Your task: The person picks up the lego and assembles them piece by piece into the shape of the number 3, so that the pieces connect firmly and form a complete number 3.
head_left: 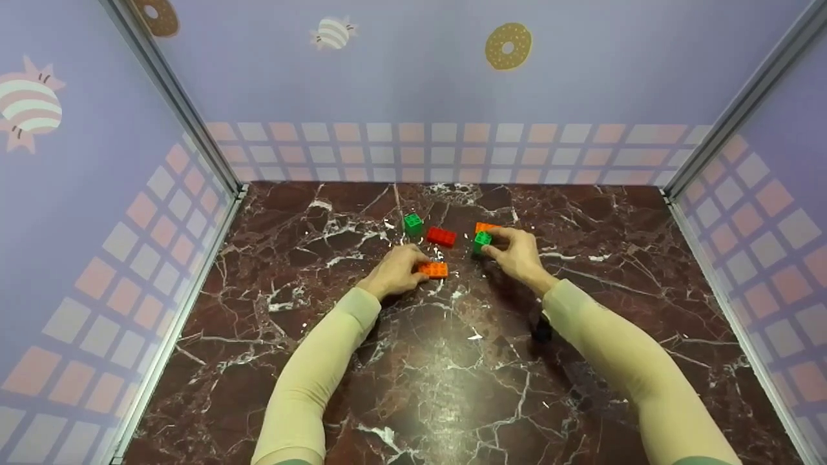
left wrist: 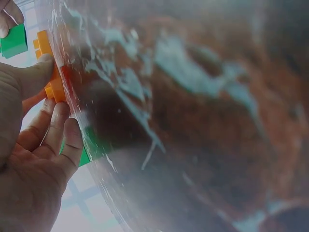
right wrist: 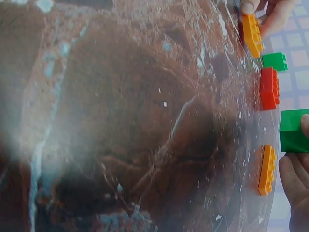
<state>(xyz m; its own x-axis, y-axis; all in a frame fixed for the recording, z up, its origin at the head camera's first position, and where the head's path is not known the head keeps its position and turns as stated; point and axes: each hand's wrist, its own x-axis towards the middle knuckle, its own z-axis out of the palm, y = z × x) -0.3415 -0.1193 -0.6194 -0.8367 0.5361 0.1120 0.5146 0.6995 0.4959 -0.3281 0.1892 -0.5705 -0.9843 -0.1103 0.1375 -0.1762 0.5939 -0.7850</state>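
My left hand pinches one end of an orange toy building brick at the table surface; the thumb lies across it in the left wrist view. Between the thumb and fingers of my right hand is a green block-shaped brick. The right wrist view shows this green brick raised off the table. Just behind it lies a second orange brick, partly covered by the right hand in the head view. A red brick lies between the hands, and another green brick stands beyond the left fingers.
The dark red marble-patterned table is bounded by a printed back wall and side walls with metal edge strips. Something small and black shows beneath the right forearm; its kind is unclear.
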